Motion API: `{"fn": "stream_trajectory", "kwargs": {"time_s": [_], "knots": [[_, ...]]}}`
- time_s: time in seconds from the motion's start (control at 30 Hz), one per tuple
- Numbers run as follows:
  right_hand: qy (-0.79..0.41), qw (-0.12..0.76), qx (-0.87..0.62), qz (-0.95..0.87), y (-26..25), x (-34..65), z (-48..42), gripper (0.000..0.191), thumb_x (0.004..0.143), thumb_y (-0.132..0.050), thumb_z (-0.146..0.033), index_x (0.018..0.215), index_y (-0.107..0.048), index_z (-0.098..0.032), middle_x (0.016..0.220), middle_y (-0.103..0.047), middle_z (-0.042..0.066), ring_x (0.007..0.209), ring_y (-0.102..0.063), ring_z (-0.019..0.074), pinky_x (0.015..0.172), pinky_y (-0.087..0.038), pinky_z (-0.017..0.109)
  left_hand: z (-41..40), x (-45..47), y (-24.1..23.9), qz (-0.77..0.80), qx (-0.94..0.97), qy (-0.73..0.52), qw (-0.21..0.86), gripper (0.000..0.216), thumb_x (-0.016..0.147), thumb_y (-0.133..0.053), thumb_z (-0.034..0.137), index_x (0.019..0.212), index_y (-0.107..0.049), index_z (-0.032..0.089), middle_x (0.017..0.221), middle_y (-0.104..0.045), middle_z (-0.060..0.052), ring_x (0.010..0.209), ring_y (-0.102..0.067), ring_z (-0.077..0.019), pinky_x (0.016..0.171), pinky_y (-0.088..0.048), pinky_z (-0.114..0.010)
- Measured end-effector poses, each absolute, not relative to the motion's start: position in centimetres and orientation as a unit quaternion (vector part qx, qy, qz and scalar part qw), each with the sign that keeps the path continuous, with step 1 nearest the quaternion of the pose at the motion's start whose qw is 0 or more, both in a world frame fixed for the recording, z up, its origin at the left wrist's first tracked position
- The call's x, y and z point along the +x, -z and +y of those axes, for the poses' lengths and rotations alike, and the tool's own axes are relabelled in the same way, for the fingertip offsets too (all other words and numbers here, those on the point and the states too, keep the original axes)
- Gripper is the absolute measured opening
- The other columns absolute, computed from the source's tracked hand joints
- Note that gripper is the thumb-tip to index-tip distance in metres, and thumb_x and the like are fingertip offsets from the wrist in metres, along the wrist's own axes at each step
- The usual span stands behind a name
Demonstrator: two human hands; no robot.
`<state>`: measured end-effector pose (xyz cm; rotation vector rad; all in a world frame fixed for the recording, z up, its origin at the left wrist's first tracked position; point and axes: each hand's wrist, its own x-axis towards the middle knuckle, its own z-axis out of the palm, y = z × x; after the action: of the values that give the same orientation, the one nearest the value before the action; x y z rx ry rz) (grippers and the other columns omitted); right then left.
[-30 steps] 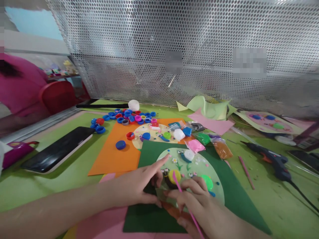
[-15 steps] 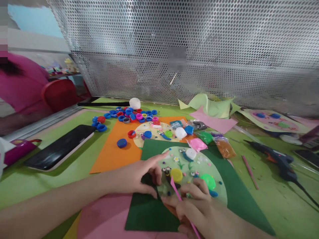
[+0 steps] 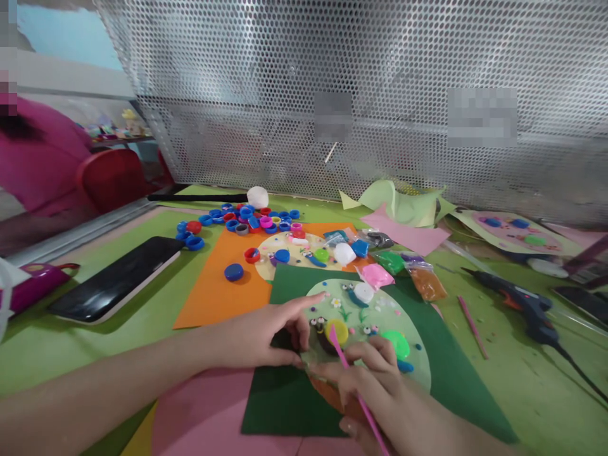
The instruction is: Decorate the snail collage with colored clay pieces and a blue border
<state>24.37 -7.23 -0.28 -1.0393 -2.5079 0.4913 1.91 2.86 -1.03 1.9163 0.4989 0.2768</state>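
A pale green paper disc (image 3: 380, 316) decorated with clay figures and bottle caps lies on a dark green sheet (image 3: 451, 380). My left hand (image 3: 266, 335) rests on the disc's left edge, forefinger stretched out flat, thumb pressing the sheet. My right hand (image 3: 375, 386) is closed around a thin pink stick (image 3: 354, 386), its tip touching a dark clay figure beside the yellow cap (image 3: 338, 329). A green cap (image 3: 398, 344) sits just beyond my right fingers.
An orange sheet (image 3: 213, 291) holds another decorated disc (image 3: 294, 253); several loose bottle caps (image 3: 247, 218) lie behind it. Clay packets (image 3: 380, 275) lie mid-table. A phone (image 3: 114, 278) is at left, a glue gun (image 3: 517, 301) at right, mesh screen (image 3: 332, 76) behind. A person in pink (image 3: 38, 158) sits far left.
The pink stick's tip has shifted slightly around the dark clay figure. My left hand keeps its place on the disc's edge. The view has wobbled a little.
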Motion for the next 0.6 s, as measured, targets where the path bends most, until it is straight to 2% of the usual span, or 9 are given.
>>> {"fn": "stream_trajectory", "kwargs": {"time_s": [0.13, 0.27, 0.43, 0.53, 0.6], "knots": [[-0.136, 0.185, -0.355, -0.906, 1.7, 24.1, -7.2, 0.031, 0.090, -0.048, -0.029, 0.120, -0.047, -0.023, 0.086, -0.067, 0.001, 0.096, -0.056, 0.0227, 0.092, -0.038, 0.042, 2.8, 2.0, 0.8, 0.208, 0.806, -0.117, 0.542, 0.086, 0.078, -0.063, 0.004, 0.142, -0.015, 0.034, 0.088, -0.056, 0.002, 0.084, -0.055, -0.0141, 0.080, -0.047, -0.031], [-0.093, 0.200, -0.358, -0.907, 2.5, 24.0, -7.3, 0.022, 0.091, -0.045, -0.033, 0.110, -0.052, -0.023, 0.094, -0.068, 0.000, 0.095, -0.056, 0.0216, 0.095, -0.036, 0.041, 2.7, 2.1, 0.6, 0.212, 0.815, -0.110, 0.528, 0.081, 0.079, -0.064, 0.007, 0.141, -0.018, 0.034, 0.087, -0.055, 0.002, 0.083, -0.056, -0.0142, 0.079, -0.046, -0.029], [-0.101, 0.178, -0.353, -0.913, 1.4, 24.4, -7.4, 0.023, 0.093, -0.042, -0.027, 0.113, -0.051, -0.021, 0.093, -0.068, 0.002, 0.099, -0.055, 0.0212, 0.096, -0.035, 0.043, 2.8, 2.0, 0.6, 0.214, 0.830, -0.104, 0.505, 0.080, 0.079, -0.063, 0.008, 0.140, -0.020, 0.035, 0.090, -0.056, 0.001, 0.084, -0.056, -0.0151, 0.079, -0.046, -0.029], [-0.096, 0.201, -0.325, -0.919, 0.9, 24.4, -7.4, 0.023, 0.095, -0.040, -0.026, 0.113, -0.053, -0.019, 0.092, -0.069, 0.003, 0.097, -0.056, 0.0206, 0.095, -0.035, 0.039, 2.7, 1.9, 0.6, 0.210, 0.833, -0.107, 0.501, 0.080, 0.079, -0.063, 0.009, 0.140, -0.020, 0.036, 0.090, -0.056, 0.001, 0.084, -0.056, -0.0151, 0.079, -0.047, -0.029], [-0.095, 0.200, -0.311, -0.924, 0.8, 24.3, -7.3, 0.027, 0.095, -0.040, -0.027, 0.119, -0.050, -0.018, 0.090, -0.069, 0.003, 0.097, -0.056, 0.0207, 0.095, -0.035, 0.039, 2.6, 1.9, 0.6, 0.208, 0.833, -0.108, 0.501, 0.079, 0.079, -0.064, 0.010, 0.140, -0.021, 0.036, 0.091, -0.056, 0.001, 0.084, -0.056, -0.0152, 0.079, -0.047, -0.029]]}}
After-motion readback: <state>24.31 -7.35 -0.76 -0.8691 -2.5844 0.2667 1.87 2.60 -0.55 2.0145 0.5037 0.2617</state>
